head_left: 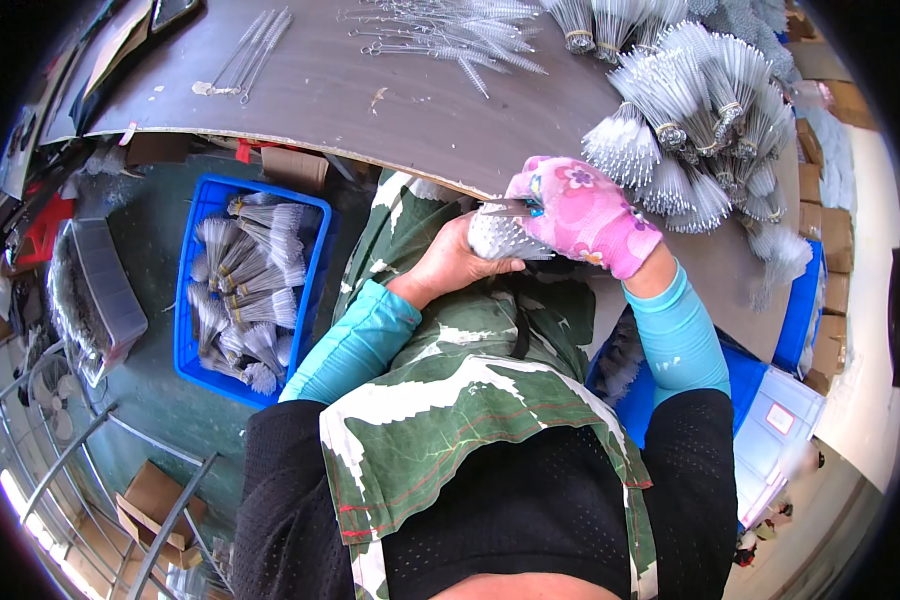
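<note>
At the table's near edge, my bare left hand [451,255] is wrapped round a bundle of thin wire brushes [505,236], its white tips turned up. My right hand [582,215], in a pink flowered glove, is closed beside it on a slim pointed metal tool [508,208] with a bit of blue at its grip. The tool's blade lies across the top of the bundle; its exact kind cannot be made out. A big pile of tied brush bundles [705,110] rests on the table just beyond my right hand.
Loose wire brushes [460,30] lie along the far side of the brown table [300,90], with a few more brushes [260,50] at far left. A blue crate [182,300] of bundles stands on the floor at left, near a clear plastic bin [110,290]. Cardboard boxes [835,240] line the right.
</note>
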Tool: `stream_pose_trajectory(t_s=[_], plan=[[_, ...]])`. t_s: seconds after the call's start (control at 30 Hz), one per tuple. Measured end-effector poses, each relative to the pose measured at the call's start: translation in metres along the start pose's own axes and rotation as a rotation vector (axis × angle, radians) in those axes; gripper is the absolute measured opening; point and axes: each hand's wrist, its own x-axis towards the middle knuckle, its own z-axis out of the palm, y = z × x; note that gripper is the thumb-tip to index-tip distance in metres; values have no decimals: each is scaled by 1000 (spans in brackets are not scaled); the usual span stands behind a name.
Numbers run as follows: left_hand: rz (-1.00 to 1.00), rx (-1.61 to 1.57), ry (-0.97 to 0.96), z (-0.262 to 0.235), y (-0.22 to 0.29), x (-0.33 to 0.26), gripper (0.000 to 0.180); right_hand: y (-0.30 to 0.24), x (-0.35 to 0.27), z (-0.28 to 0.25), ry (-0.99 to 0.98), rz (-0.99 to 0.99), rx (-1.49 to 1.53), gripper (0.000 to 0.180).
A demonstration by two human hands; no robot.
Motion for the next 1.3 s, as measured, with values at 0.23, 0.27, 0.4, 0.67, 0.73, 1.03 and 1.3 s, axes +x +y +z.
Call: stream_pose_trajectory(t_s=[0.23, 0.27, 0.4, 0.67, 0.73, 1.03, 1.3], plan=[[-166, -158, -102, -7, -10, -5, 45, -3, -13, 19, 87, -93, -61, 24], [-161, -191, -116, -6, -9, -4, 44, -4, -17, 21, 179, -95, -45, 25], [-133, -205, -125, -10, -15, -1, 41, -10, -19, 2, 437, -42, 173, 8], [-118, -301, -125, -15, -15, -3, 49, 24, 48, -33, 1125, 73, 1011, 7], [-126, -279, -128, -14, -15, -2, 47, 25, 77, -25, 1180, 26, 940, 6], [-137, -191, -105, -16, -18, -5, 37, 30, 46, 5, 1045, 27, 928, 23], [-151, -279, -79, -7, -8, -9, 43, 19, -70, 50, 749, 326, 1114, 16]])
